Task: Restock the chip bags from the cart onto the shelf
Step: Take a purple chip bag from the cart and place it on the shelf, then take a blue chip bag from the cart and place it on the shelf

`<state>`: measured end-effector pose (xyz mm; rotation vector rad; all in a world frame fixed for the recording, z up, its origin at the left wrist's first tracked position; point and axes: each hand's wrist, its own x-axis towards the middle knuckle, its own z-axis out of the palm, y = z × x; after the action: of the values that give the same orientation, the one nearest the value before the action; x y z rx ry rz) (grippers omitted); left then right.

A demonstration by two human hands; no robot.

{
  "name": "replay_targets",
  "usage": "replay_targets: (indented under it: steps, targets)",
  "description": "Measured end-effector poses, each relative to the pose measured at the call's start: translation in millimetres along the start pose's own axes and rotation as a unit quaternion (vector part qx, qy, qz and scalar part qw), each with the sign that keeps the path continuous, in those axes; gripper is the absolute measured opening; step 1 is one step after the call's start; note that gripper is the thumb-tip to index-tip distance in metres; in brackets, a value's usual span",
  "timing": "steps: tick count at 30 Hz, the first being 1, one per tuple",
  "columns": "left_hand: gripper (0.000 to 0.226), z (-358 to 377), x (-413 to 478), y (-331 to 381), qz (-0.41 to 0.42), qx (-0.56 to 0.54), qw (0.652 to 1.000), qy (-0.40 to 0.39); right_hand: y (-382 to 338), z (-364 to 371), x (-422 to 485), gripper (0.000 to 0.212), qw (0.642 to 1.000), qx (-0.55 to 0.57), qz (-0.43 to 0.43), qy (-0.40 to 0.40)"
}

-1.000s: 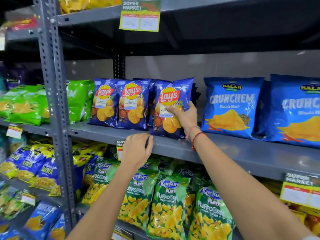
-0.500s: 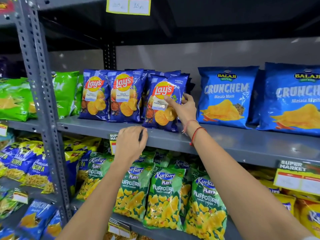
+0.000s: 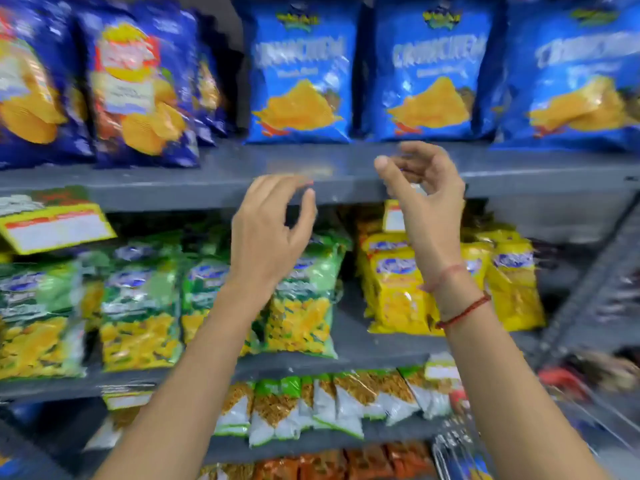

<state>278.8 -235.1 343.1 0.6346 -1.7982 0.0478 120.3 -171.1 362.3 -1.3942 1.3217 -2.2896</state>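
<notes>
Dark blue Lay's chip bags (image 3: 138,88) stand upright at the left of the grey metal shelf (image 3: 221,178). To their right stand bright blue Crunchem bags (image 3: 299,74). My left hand (image 3: 268,233) hovers in front of the shelf's front edge, fingers apart and empty. My right hand (image 3: 420,199) is raised beside it, fingers loosely curled with nothing in them, below the second Crunchem bag (image 3: 429,74). Neither hand touches a bag. The picture is blurred by motion.
Green Puffcorn bags (image 3: 138,306) and yellow bags (image 3: 398,285) fill the shelf below. Small white and green snack packs (image 3: 304,407) sit lower still. A yellow price tag (image 3: 52,230) hangs at the left. A wire cart's edge (image 3: 460,448) shows at bottom right.
My right hand let go of the Lay's bag and pulled back off the shelf. My left hand lifted from the shelf edge. The view swung right and down.
</notes>
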Motion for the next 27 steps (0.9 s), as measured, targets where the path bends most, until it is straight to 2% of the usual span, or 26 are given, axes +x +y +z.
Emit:
replay_targets:
  steps: [2, 5, 11, 15, 18, 24, 27]
  targets:
    - [0.019, 38, -21, 30, 0.021, -0.061, 0.997, -0.043, 9, -52, -19, 0.022, 0.998, -0.041, 0.024, 0.032]
    - [0.022, 100, -64, 76, 0.038, -0.134, 0.979, -0.150, 26, -132, -51, 0.024, 0.987, -0.112, 0.064, 0.100]
    - [0.018, 205, -161, 137, 0.041, -0.205, 0.910, -0.358, 82, -266, -136, 0.017, 0.929, -0.226, 0.207, 0.209]
    - [0.022, 263, -227, 162, 0.030, -0.224, 0.840, -0.493, 130, -335, -204, 0.026, 0.859, -0.295, 0.338, 0.248]
    - [0.026, 301, -274, 175, 0.018, -0.221, 0.788, -0.574, 166, -375, -256, 0.034, 0.799, -0.307, 0.444, 0.265]
    - [0.041, 372, -350, 189, -0.018, -0.161, 0.683, -0.713, 230, -420, -338, 0.057, 0.681, -0.269, 0.610, 0.303]
    - [0.049, 410, -379, 188, -0.077, -0.123, 0.634, -0.759, 262, -431, -356, 0.075, 0.650, -0.217, 0.647, 0.334]
